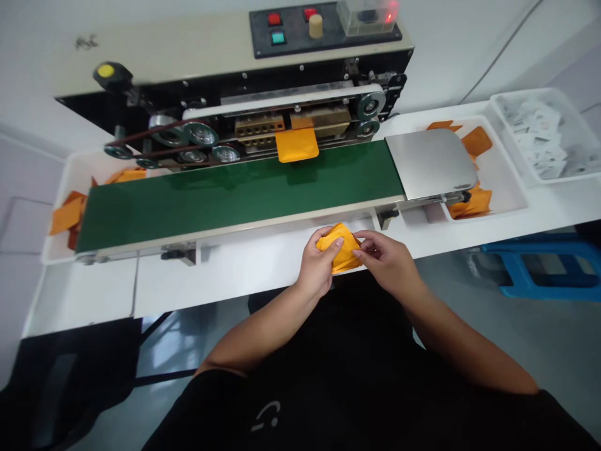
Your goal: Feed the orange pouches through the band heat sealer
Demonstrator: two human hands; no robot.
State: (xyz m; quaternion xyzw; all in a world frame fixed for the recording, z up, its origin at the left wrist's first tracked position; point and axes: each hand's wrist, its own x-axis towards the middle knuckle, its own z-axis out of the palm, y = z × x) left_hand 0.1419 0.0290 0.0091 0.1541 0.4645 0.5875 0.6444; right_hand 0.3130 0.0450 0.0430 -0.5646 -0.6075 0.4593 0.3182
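At the far left, a white tray [70, 169] is seen, and orange pouches [68, 216] are lying in it. Next comes a green conveyor belt [235, 194] under a band sealer [291, 94], and one flat orange pouch [297, 144] is held up at the sealer's edge. Just below the belt, a soft orange pouch [340, 247] is held in the air by the left hand [319, 263] and the right hand [385, 263]. Its sides are pinched by the fingers of both hands, so it is bent. It looks light and floppy, so it seems best taken by its edges. Further right, a steel plate [432, 163] is fixed at the belt's end, more orange pouches [476, 141] are lying in a second white tray [498, 181], and small white packets [539, 134] are heaped in a white bin [570, 116].
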